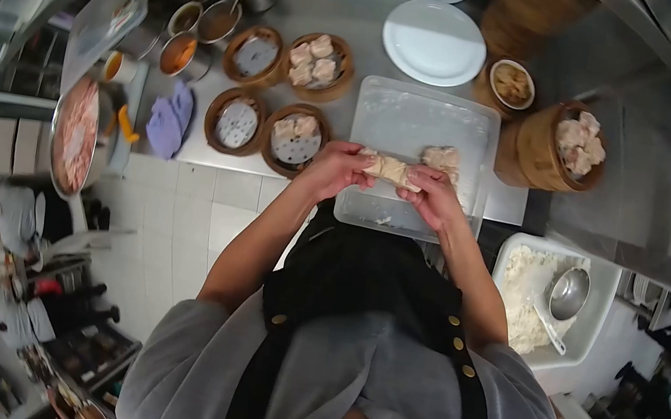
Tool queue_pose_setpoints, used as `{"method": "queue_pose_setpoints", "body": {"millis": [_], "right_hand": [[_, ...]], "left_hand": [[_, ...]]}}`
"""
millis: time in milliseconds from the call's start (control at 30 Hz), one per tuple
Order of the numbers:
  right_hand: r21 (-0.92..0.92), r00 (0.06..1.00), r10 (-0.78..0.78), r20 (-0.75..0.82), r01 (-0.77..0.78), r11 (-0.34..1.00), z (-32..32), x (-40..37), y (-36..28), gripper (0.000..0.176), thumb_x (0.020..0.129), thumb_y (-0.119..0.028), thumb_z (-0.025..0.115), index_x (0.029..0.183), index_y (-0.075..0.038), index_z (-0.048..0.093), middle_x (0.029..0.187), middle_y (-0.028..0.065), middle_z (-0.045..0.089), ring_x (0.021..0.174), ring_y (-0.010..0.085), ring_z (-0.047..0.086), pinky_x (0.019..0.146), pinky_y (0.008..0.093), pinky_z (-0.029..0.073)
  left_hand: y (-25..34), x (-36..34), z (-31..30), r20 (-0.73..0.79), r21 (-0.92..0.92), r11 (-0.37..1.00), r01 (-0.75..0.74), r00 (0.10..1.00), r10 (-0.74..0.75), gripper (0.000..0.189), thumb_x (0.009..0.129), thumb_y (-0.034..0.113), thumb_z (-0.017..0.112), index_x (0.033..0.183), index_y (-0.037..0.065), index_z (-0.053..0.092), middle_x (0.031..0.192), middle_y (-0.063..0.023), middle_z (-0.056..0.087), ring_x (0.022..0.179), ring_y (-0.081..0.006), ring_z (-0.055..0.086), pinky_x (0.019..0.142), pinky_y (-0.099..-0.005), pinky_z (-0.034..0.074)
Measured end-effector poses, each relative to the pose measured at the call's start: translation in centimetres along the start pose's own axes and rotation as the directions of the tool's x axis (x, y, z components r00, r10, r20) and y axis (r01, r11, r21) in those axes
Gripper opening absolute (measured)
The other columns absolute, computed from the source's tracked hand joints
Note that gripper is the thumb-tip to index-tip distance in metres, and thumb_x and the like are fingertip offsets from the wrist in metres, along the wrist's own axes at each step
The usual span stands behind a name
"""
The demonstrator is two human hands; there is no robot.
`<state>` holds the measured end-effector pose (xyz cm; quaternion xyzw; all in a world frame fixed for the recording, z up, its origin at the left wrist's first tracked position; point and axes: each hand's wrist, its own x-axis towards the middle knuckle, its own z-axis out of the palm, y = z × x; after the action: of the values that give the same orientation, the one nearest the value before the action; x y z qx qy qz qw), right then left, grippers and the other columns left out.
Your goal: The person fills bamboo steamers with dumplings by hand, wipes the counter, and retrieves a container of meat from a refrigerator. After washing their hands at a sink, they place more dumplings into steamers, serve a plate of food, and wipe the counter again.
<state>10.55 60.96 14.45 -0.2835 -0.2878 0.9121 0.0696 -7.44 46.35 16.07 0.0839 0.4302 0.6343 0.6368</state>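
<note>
My left hand (337, 169) and my right hand (437, 196) pinch the two ends of a short row of pale, wrapped dumplings (391, 170). The row is level, over the near half of a translucent plastic tray (362, 116). More dumplings (441, 160) lie in that tray, just beyond my right hand. Nearest to my left hand is a bamboo steamer (294, 147) with a perforated liner and a few dumplings along its far side. Behind it, another bamboo steamer (344, 85) holds several dumplings.
Two more bamboo steamers (259, 143) (278, 67) show liners. A stacked steamer (531, 153) with dumplings stands right, near white plates (434, 41). Left are a purple cloth (169, 120), sauce pots (177, 54) and a bowl of pink filling (76, 135). A white tub (600, 298) sits lower right.
</note>
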Motion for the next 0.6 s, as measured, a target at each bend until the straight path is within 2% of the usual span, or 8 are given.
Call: {"method": "queue_pose_setpoints", "body": {"millis": [67, 133, 200, 367, 500, 533, 567, 600], "right_hand": [[-0.015, 1.0, 0.018, 0.021, -0.018, 1.0, 0.7, 0.2, -0.6, 0.019, 0.081, -0.003, 0.065, 0.096, 0.007, 0.061, 0.082, 0.0132, 0.063, 0.069, 0.0172, 0.061, 0.058, 0.0262, 0.048], [-0.322, 0.996, -0.038, -0.078, 0.011, 0.947, 1.5, -0.3, -1.7, 0.017, 0.081, -0.002, 0.064, 0.096, 0.007, 0.061, 0.081, 0.0127, 0.063, 0.067, 0.0176, 0.06, 0.056, 0.026, 0.047], [-0.304, 0.998, -0.046, -0.045, 0.031, 0.952, 1.3, -0.6, -1.8, 0.017, 0.083, -0.002, 0.062, 0.097, 0.006, 0.06, 0.082, 0.0127, 0.063, 0.067, 0.0183, 0.06, 0.058, 0.0269, 0.048], [0.148, 0.999, -0.045, 0.012, 0.043, 0.988, -0.3, -0.3, 0.0, 0.024, 0.082, -0.002, 0.062, 0.104, 0.007, 0.058, 0.087, 0.0137, 0.063, 0.068, 0.0192, 0.06, 0.063, 0.0297, 0.05], [0.213, 0.985, -0.134, -0.111, 0.156, 0.965, -0.5, -0.6, -0.5, 0.029, 0.08, 0.0, 0.064, 0.107, 0.007, 0.057, 0.089, 0.013, 0.063, 0.069, 0.0184, 0.06, 0.064, 0.0278, 0.051], [-0.073, 0.965, -0.195, -0.174, 0.184, 0.98, -0.9, -0.8, -1.3, 0.031, 0.079, 0.001, 0.065, 0.108, 0.006, 0.058, 0.089, 0.0114, 0.063, 0.071, 0.0162, 0.061, 0.064, 0.0268, 0.05], [-0.354, 0.939, -0.268, -0.218, 0.179, 0.918, -1.2, -1.0, -1.8, 0.034, 0.077, 0.001, 0.067, 0.109, 0.006, 0.058, 0.089, 0.0098, 0.064, 0.072, 0.0141, 0.061, 0.064, 0.0259, 0.05], [-0.356, 0.937, -0.272, -0.218, 0.183, 0.917, -1.3, -1.2, -2.1, 0.034, 0.077, 0.001, 0.067, 0.109, 0.006, 0.058, 0.089, 0.0098, 0.064, 0.072, 0.0141, 0.061, 0.064, 0.0259, 0.05]], "left_hand": [[-0.2, 0.0, -0.1, 0.021, 0.018, 1.0, 0.022, 1.0, -0.023, 0.021, 0.086, 0.008, 0.057, 0.102, -0.006, 0.056, 0.088, -0.0115, 0.061, 0.069, -0.0205, 0.061, 0.06, -0.0296, 0.048], [-0.6, 0.0, 0.8, 0.015, 0.078, 0.997, -0.021, 1.0, 0.02, 0.019, 0.086, 0.008, 0.058, 0.101, -0.005, 0.056, 0.086, -0.0111, 0.061, 0.066, -0.0196, 0.06, 0.057, -0.0284, 0.047], [-0.7, 0.1, 1.6, -0.041, 0.053, 0.996, -0.065, 0.997, 0.067, 0.017, 0.085, 0.01, 0.061, 0.094, -0.004, 0.058, 0.078, -0.0096, 0.059, 0.061, -0.0178, 0.058, 0.052, -0.0272, 0.044], [-1.2, 1.2, 0.8, 0.057, -0.124, 0.991, 0.042, 0.998, -0.036, 0.02, 0.085, 0.013, 0.061, 0.096, -0.004, 0.057, 0.086, -0.0112, 0.061, 0.066, -0.0186, 0.059, 0.055, -0.0272, 0.043], [-2.5, 3.7, -0.8, -0.003, -0.246, 0.969, 0.004, 1.0, -0.005, 0.027, 0.085, 0.018, 0.061, 0.1, -0.004, 0.057, 0.089, -0.0148, 0.062, 0.074, -0.0256, 0.061, 0.064, -0.0329, 0.048], [-2.3, 3.7, -0.3, 0.001, -0.243, 0.97, 0.005, 1.0, -0.005, 0.027, 0.085, 0.018, 0.061, 0.1, -0.004, 0.057, 0.089, -0.0148, 0.062, 0.074, -0.0256, 0.061, 0.064, -0.0329, 0.048], [-2.3, 3.6, 0.2, -0.114, 0.579, 0.76, -0.295, 0.893, 0.434, 0.029, 0.086, 0.021, 0.059, 0.101, -0.004, 0.056, 0.091, -0.0166, 0.062, 0.078, -0.0288, 0.061, 0.068, -0.0352, 0.049], [-2.4, 3.6, 0.9, 0.157, 0.981, -0.039, -0.191, 0.657, 0.738, 0.031, 0.087, 0.023, 0.058, 0.102, -0.003, 0.056, 0.092, -0.0184, 0.061, 0.081, -0.032, 0.061, 0.072, -0.0375, 0.049]]}}
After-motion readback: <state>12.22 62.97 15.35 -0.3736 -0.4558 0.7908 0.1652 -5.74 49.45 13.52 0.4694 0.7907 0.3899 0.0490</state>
